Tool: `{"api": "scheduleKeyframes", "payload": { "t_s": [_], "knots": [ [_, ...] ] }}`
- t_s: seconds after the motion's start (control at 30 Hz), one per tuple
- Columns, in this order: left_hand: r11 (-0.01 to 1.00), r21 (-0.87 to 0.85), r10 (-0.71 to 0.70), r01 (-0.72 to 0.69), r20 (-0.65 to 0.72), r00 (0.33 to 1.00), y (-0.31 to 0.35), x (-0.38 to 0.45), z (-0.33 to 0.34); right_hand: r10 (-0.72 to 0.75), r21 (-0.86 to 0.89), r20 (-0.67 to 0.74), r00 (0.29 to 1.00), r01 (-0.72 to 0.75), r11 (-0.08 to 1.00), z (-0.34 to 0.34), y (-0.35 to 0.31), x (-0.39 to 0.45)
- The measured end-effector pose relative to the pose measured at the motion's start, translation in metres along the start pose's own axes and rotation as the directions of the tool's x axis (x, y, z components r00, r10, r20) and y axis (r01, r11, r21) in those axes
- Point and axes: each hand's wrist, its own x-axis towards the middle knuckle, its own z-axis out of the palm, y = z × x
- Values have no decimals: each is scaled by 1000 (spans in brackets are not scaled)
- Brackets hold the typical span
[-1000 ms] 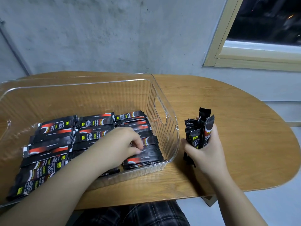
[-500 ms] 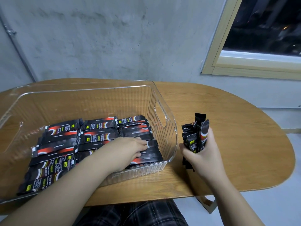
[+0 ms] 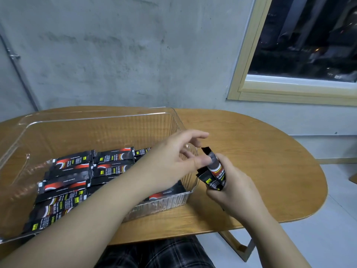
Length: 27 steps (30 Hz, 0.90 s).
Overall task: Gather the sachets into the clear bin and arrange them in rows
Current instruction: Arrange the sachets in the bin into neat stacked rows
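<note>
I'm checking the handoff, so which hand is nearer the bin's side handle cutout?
Left. The left hand is directly over the handle cutout on the clear bin; the right hand is outside the bin, gripping the sachet bundle.

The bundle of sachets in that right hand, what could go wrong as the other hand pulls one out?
1. The right hand holds the bundle of sachets loosely fanned above the wooden table; tugging one might drag others out onto it.
2. The left hand reaches over the clear bin wall, so its forearm could brush and disturb the rows of sachets already laid inside.
</note>
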Motion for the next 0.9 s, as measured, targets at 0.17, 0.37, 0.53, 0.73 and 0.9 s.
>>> {"api": "scheduleKeyframes", "payload": {
  "t_s": [0.17, 0.37, 0.53, 0.73, 0.9],
  "knots": [
    [976, 217, 26, -31, 22, 999, 7, 7, 10, -44, -191, -1, 999, 43, 981, -6, -6, -6],
    [984, 175, -25, 29, -27, 999, 11, 10, 8, -86, -243, 7, 996, 85, 966, -15, -17, -10],
    [995, 91, -39, 42, -42, 998, 20, 12, 2, -94, -257, -13, 996, 87, 962, -21, -22, -3],
    [994, 106, 2, 8, -92, 996, 24, 18, -16, -121, -242, -20, 992, 112, 964, -31, -29, 14],
    [988, 144, -31, 52, -144, 989, 18, 23, -40, -72, -217, -2, 997, 69, 974, -36, -30, 23]
  ]
}}
